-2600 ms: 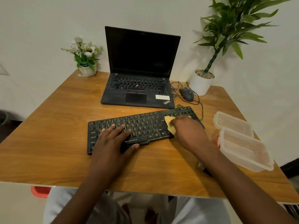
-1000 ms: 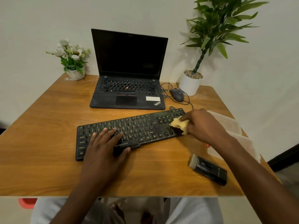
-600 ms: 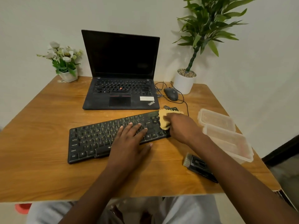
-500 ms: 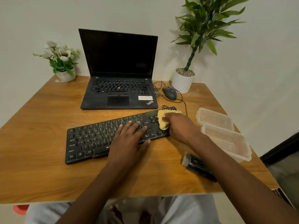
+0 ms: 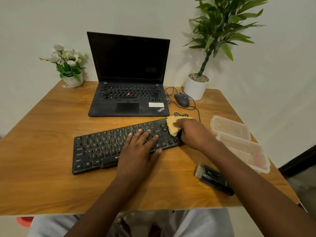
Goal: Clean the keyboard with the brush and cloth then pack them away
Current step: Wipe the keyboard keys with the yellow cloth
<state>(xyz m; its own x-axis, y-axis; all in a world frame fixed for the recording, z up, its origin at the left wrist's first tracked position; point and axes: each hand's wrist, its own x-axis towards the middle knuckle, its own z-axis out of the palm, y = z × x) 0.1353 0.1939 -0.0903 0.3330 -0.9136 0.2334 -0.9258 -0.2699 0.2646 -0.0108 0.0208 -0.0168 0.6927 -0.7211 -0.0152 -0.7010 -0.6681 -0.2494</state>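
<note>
Head view, one keyboard, one cloth, one brush

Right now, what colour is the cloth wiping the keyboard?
Pale yellow, seen in the head view: the cloth sits under the right hand.

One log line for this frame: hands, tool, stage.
right hand: wiping black keyboard with yellow cloth | left hand: steadying | black brush: on table
</note>
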